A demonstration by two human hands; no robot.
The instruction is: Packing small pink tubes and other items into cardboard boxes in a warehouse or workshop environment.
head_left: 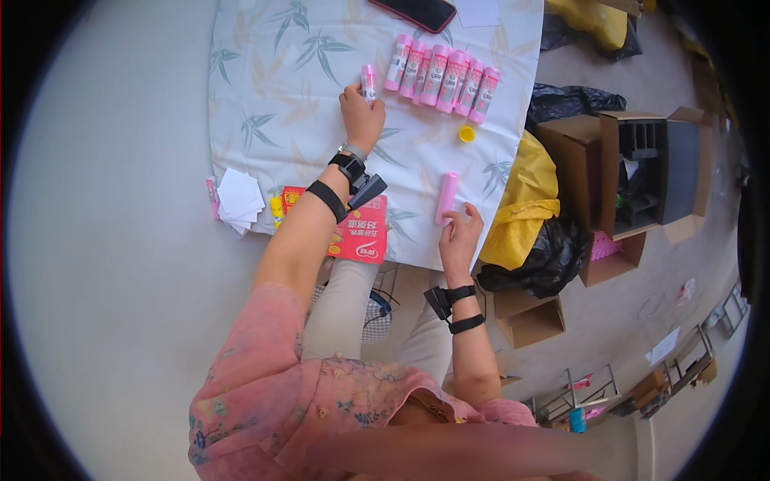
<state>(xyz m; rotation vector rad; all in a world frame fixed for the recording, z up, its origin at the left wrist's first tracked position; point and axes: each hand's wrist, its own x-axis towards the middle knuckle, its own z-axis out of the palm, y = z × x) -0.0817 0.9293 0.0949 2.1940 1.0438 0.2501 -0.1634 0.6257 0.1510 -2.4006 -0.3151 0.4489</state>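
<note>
Toward the far side of the table, my left hand (361, 112) is closed around the lower part of a small pink tube (369, 74) with a printed label, standing on the cloth. Near the right edge, my right hand (459, 236) has its fingers bent and apart, with fingertips at the lower end of a plain pink tube (447, 195). That tube lies on the table, and the hand does not wrap round it. Several labelled pink tubes (435, 74) form a row beyond my hands. A round yellow cap (467, 134) sits between that row and the plain tube.
A leaf-patterned cloth (301, 104) covers the table. A phone (421, 11) lies at the far edge. White cards (239, 195) and a red package (365, 232) are at the near edge. Right of the table are a yellow bag (521, 212), black bags (545, 260) and open cartons (597, 172).
</note>
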